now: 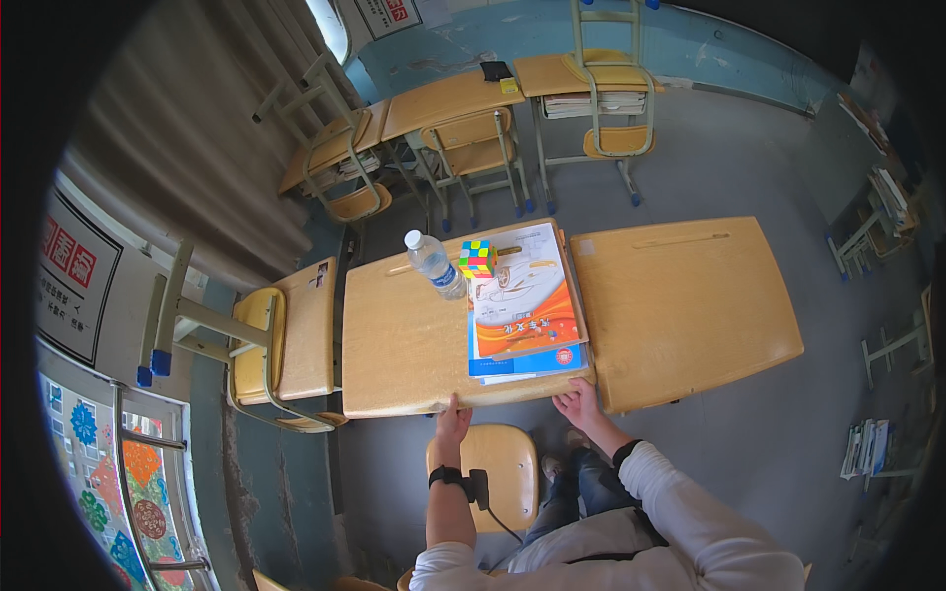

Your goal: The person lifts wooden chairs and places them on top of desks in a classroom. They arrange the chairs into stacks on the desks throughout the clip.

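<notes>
My left hand (452, 422) is at the near edge of a wooden school desk (399, 354), thumb on top and fingers below the edge. At the same edge, farther right, my right hand (580, 402) touches the desk near its right corner; its fingertips are partly under the rim. On the desktop lies a stack of books, with an orange and white textbook (517, 295) on top and a blue book (528, 362) under it. A colourful puzzle cube (477, 259) rests at the stack's far left part. Beside it stands a clear plastic bottle (437, 266) with a white cap.
A second desk (687, 310) adjoins on the right. A wooden chair (499, 473) is below my hands, close to my legs. To the left, an upturned chair (259, 343) rests on another desk (310, 325). More desks and chairs line the far wall.
</notes>
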